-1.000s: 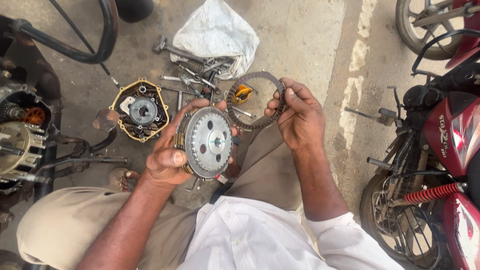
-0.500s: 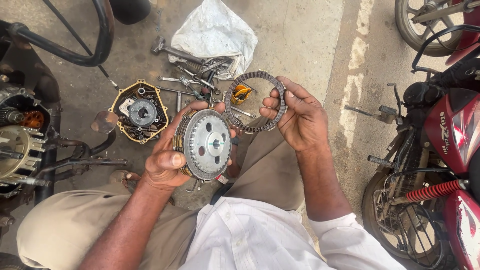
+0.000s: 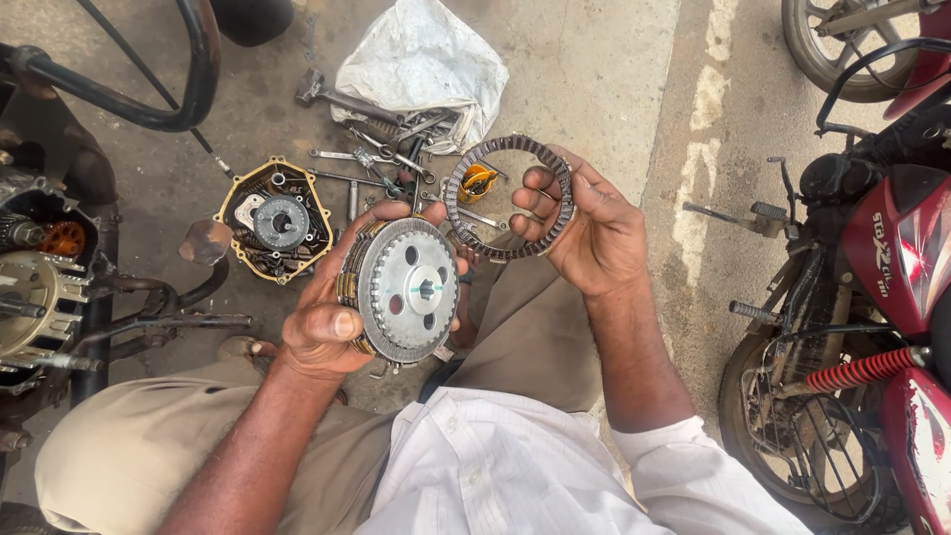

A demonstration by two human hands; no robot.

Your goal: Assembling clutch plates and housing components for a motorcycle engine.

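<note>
A: What had changed in the last second?

B: Little. The ring [image 3: 509, 198] had been turned slightly in the right hand [image 3: 584, 233] and brought a shade nearer the hub [image 3: 408, 289]; the hub had been kept where it was, in the left hand [image 3: 332, 322]. It was judged that the ring was being looked over, not yet fitted.

A: How were the hands closed?

B: The left hand was wrapped round the hub's rim, thumb on the near edge, fingers behind. The ring was pinched at its right side by the right hand, fingers through the opening, thumb outside.

A: And where was each part held?

B: The hub was held upright before the knees, face toward the camera. The ring was held just right of it and a little farther off, the two close but apart.

A: What was seen beyond?

B: Tools [image 3: 386, 149] and a white bag [image 3: 421, 59] were laid on the ground, with an engine cover [image 3: 277, 220] at far left. A red motorcycle [image 3: 892, 248] was parked at right.
</note>
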